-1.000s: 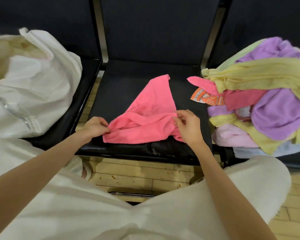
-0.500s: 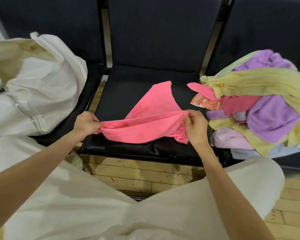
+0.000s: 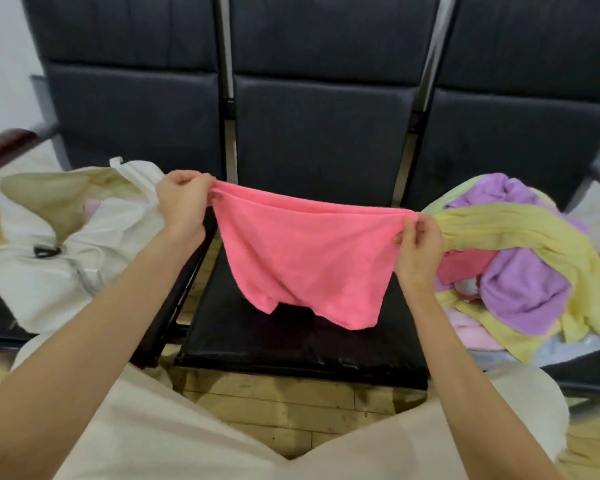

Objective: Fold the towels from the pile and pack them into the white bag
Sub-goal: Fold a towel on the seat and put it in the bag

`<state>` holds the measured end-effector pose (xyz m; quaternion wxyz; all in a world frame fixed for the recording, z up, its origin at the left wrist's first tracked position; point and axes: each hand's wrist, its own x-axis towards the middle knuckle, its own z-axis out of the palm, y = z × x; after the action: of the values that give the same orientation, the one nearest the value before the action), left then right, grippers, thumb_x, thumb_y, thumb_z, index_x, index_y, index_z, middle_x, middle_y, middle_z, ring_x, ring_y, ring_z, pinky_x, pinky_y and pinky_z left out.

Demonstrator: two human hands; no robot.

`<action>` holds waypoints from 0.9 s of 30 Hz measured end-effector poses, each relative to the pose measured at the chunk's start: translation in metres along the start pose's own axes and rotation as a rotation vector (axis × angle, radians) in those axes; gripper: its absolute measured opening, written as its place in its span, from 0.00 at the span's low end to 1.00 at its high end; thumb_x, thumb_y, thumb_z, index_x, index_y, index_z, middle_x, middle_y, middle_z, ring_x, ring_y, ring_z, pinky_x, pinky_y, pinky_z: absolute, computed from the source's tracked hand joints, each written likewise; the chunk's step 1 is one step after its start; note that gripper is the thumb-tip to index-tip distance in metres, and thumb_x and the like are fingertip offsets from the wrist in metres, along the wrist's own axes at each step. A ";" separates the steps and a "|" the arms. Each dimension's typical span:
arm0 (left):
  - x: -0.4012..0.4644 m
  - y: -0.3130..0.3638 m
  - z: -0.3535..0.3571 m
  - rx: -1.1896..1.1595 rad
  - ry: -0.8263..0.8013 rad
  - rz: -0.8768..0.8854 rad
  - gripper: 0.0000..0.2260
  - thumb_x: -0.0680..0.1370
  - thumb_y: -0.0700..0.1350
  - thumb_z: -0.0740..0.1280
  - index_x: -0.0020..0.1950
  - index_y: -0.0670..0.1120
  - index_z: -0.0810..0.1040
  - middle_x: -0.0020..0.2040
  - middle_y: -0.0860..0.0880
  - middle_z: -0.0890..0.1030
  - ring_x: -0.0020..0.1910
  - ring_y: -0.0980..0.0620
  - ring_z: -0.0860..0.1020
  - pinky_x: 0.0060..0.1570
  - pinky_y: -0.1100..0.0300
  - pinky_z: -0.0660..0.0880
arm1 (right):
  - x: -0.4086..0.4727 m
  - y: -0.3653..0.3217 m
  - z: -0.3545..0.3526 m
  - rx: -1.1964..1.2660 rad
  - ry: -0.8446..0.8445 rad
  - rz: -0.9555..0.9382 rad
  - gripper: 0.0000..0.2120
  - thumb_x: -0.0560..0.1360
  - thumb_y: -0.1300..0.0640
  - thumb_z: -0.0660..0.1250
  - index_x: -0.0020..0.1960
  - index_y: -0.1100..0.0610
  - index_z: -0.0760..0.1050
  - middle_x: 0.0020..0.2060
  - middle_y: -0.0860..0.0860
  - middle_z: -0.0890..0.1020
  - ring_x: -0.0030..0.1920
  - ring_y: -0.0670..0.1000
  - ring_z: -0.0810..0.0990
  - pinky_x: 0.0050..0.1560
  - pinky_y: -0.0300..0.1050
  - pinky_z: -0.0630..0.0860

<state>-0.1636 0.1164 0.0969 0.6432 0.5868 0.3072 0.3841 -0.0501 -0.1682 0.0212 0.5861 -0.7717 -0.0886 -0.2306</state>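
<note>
A pink towel [image 3: 305,258] hangs in the air above the middle black seat [image 3: 291,344], stretched between my two hands. My left hand [image 3: 182,202] grips its upper left corner and my right hand [image 3: 418,244] pinches its upper right corner. The towel's lower edge dangles just over the seat. The white bag [image 3: 66,244] lies open on the left seat, with pale cloth showing inside. The pile of towels [image 3: 520,268], yellow, purple and pink, is heaped on the right seat.
Three black padded chairs stand in a row with tall backrests [image 3: 323,98]. A dark red armrest [image 3: 4,143] juts in at the far left. My knees in pale trousers [image 3: 187,441] fill the bottom, over a wooden floor [image 3: 291,400].
Both hands have lifted the pink towel off the middle seat and pulled it wide apart, so it now hangs spread in the air. The camera has tilted up.
</note>
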 end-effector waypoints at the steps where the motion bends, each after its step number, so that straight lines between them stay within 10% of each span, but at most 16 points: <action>1: 0.004 0.010 0.004 -0.011 -0.026 0.012 0.09 0.71 0.33 0.64 0.35 0.45 0.75 0.37 0.46 0.78 0.37 0.51 0.78 0.39 0.59 0.77 | 0.006 -0.006 0.004 0.026 0.019 0.021 0.07 0.78 0.55 0.58 0.46 0.57 0.73 0.39 0.60 0.79 0.41 0.59 0.78 0.44 0.49 0.73; 11: 0.022 0.052 -0.014 0.307 -0.003 0.374 0.09 0.68 0.35 0.67 0.37 0.48 0.82 0.35 0.52 0.81 0.34 0.56 0.79 0.40 0.60 0.79 | 0.024 -0.048 0.008 0.065 0.058 0.045 0.06 0.80 0.58 0.60 0.49 0.59 0.74 0.45 0.54 0.77 0.46 0.49 0.74 0.45 0.37 0.68; 21: 0.022 0.066 -0.021 -0.103 -0.197 -0.039 0.09 0.74 0.29 0.64 0.41 0.38 0.81 0.33 0.49 0.83 0.31 0.57 0.74 0.40 0.67 0.74 | 0.018 -0.056 0.005 0.087 0.068 0.017 0.04 0.80 0.57 0.59 0.48 0.57 0.71 0.45 0.54 0.76 0.43 0.48 0.73 0.42 0.36 0.69; 27: 0.050 0.057 0.009 0.291 -0.141 0.119 0.08 0.74 0.33 0.66 0.40 0.43 0.81 0.38 0.46 0.81 0.35 0.54 0.79 0.43 0.60 0.81 | 0.059 -0.041 0.022 -0.080 -0.005 0.124 0.11 0.80 0.57 0.60 0.54 0.63 0.77 0.53 0.57 0.77 0.46 0.49 0.74 0.47 0.39 0.69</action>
<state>-0.1374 0.1553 0.1574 0.5476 0.7162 0.2786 0.3309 -0.0098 -0.1434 0.0792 0.5677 -0.7992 -0.0327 -0.1950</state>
